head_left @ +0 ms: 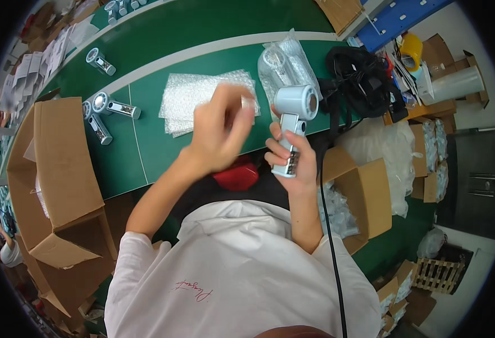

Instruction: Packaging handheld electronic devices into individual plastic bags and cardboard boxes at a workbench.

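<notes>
My right hand [301, 155] is wrapped round the handle of a light-blue handheld fan [296, 102]. The fan is upright, with its round, barrel-shaped head at the top and a dark window low on the handle. To the left, my left hand [220, 127] is raised over the near side of a stack of bubble-wrap sheets [182, 93]. Its fingers look curled but are smeared by motion, so whether they hold anything cannot be made out. Just beyond the fan, a similar device lies in a clear bubble-wrap bag [284, 65] on the green table [146, 149].
Several more fans [101, 62] lie at the table's left. An open cardboard box [67, 163] stands at the left; another box [371, 197] holding bagged items is at my right. A black bag [360, 73] sits at the table's right end. A black cable [327, 225] hangs down beside my right arm.
</notes>
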`<state>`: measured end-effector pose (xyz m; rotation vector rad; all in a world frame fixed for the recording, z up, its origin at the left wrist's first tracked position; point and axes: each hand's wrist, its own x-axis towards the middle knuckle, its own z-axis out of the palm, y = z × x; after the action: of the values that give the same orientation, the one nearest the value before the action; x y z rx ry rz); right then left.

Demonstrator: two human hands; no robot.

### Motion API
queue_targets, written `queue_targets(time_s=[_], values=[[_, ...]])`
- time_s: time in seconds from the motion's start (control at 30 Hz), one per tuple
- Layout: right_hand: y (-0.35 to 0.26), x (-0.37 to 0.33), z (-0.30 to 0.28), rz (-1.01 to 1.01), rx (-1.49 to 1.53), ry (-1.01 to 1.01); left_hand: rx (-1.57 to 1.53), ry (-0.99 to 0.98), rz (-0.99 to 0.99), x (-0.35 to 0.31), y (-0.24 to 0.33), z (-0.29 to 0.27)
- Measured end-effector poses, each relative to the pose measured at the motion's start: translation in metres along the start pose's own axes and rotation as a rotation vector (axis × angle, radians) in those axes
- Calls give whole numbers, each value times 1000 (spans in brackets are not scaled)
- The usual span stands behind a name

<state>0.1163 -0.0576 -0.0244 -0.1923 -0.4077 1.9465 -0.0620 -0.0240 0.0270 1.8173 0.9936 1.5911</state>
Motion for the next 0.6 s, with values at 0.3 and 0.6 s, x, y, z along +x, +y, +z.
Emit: queue_targets(time_s=[0.3, 0.6], values=[[-8, -38, -7, 141, -337, 111, 851, -223, 10, -29, -108, 27], [-16, -51, -14, 245, -1083, 398, 643, -384, -272, -27, -96, -17]])
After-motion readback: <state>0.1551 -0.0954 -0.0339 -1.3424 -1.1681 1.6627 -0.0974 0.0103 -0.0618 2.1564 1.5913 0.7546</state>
